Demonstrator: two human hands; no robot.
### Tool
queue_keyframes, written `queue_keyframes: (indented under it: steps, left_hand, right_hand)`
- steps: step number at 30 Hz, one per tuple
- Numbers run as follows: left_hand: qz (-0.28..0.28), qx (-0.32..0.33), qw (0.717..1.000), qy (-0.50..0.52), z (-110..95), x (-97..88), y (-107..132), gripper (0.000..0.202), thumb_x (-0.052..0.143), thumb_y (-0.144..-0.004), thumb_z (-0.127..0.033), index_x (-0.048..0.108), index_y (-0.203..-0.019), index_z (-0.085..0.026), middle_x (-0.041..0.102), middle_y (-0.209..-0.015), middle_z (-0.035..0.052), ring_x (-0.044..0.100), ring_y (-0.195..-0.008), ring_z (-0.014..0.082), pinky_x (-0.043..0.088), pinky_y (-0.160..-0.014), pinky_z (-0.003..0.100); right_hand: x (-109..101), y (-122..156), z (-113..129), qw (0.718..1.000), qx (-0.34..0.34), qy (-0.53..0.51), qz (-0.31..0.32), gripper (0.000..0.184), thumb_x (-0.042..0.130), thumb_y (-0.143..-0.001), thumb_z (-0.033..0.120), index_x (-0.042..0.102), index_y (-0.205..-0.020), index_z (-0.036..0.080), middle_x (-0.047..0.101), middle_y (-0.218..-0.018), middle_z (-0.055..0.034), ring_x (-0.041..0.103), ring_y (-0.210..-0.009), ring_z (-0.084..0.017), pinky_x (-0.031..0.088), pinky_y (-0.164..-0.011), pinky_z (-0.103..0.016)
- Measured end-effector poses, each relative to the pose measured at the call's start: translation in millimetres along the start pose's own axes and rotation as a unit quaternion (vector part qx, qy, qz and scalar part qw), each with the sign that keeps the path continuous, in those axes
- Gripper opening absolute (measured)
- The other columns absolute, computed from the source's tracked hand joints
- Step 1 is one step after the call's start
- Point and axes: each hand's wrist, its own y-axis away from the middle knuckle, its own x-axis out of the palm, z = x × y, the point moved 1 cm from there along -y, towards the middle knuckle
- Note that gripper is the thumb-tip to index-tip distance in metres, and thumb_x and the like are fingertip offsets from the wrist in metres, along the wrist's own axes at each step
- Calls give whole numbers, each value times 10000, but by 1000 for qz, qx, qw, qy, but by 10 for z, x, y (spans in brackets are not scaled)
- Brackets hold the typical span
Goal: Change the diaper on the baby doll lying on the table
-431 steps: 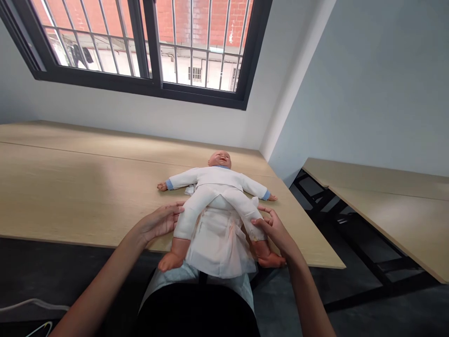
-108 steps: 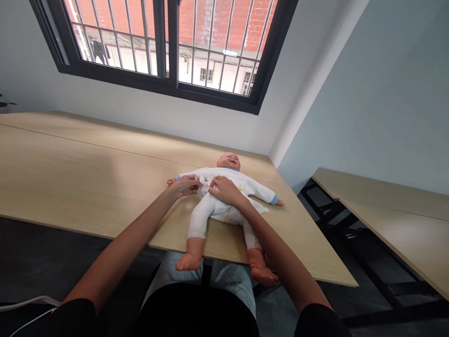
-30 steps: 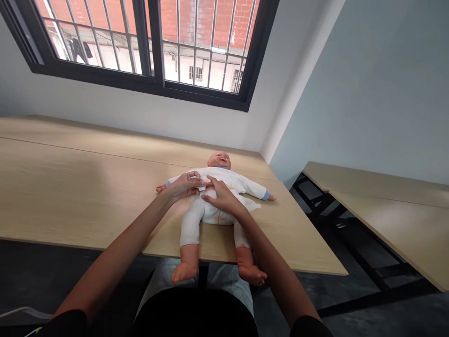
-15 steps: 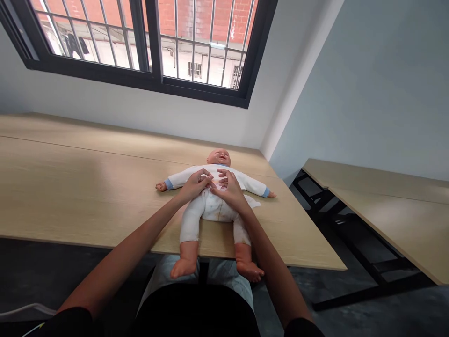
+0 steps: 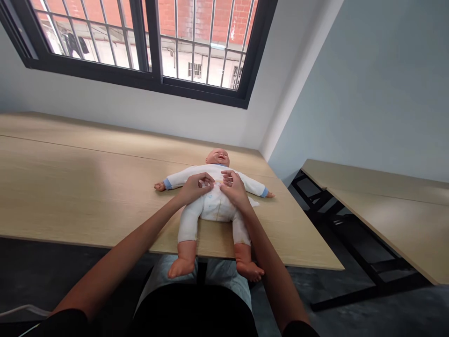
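A baby doll (image 5: 214,205) in a white garment with blue cuffs lies on its back on the light wooden table (image 5: 87,187), head toward the wall, bare feet hanging over the near edge. My left hand (image 5: 195,185) and my right hand (image 5: 232,186) meet over the doll's chest. Both have their fingers curled and pinched at the garment's front, fingertips nearly touching. What exactly the fingertips grip is too small to see.
A barred window (image 5: 147,42) runs along the wall behind the table. A second wooden table (image 5: 379,206) stands to the right, with a gap of dark floor and black frame legs between. A white cable (image 5: 17,311) lies at the lower left.
Over the last second both hands have shifted a little up the doll's torso, from the belly to the chest. The white cloth that lay under the legs much earlier is gone from there.
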Motion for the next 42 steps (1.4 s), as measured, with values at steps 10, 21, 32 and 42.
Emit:
queue_keyframes:
  steps: [10, 21, 32, 42]
  left_hand:
    - [5, 72, 989, -131, -22, 6, 22, 121, 691, -804, -270, 773, -861, -202, 651, -825, 35, 545, -786, 189, 445, -756, 325]
    - [70, 111, 975, -179, 13, 14, 30, 196, 614, -873, -282, 780, -971, -250, 580, -893, 54, 521, -918, 224, 442, -885, 378]
    - [-25, 4, 999, -42, -25, -82, -17, 223, 559, -826, -289, 726, -905, -163, 687, -830, 40, 570, -706, 155, 415, -586, 245]
    - [-11, 7, 998, -55, -34, -83, -22, 199, 639, -743, -309, 724, -843, -160, 731, -893, 60, 598, -745, 168, 435, -621, 263]
  right_hand:
    - [-133, 8, 184, 996, -5, -27, -82, 283, 564, -763, 358, 623, -963, 167, 627, -818, -27, 521, -566, -127, 454, -539, -257]
    - [-32, 27, 29, 999, 30, 23, 28, 106, 538, -870, 292, 576, -880, 194, 648, -689, -7, 657, -580, -170, 535, -617, -300]
    - [-49, 29, 30, 991, -42, 47, 121, 369, 569, -687, 182, 609, -1054, 171, 600, -903, -12, 516, -703, -125, 441, -701, -268]
    - [-68, 12, 66, 995, 13, -14, 101, 317, 532, -685, 214, 617, -986, 162, 586, -862, -7, 533, -664, -118, 437, -646, -252]
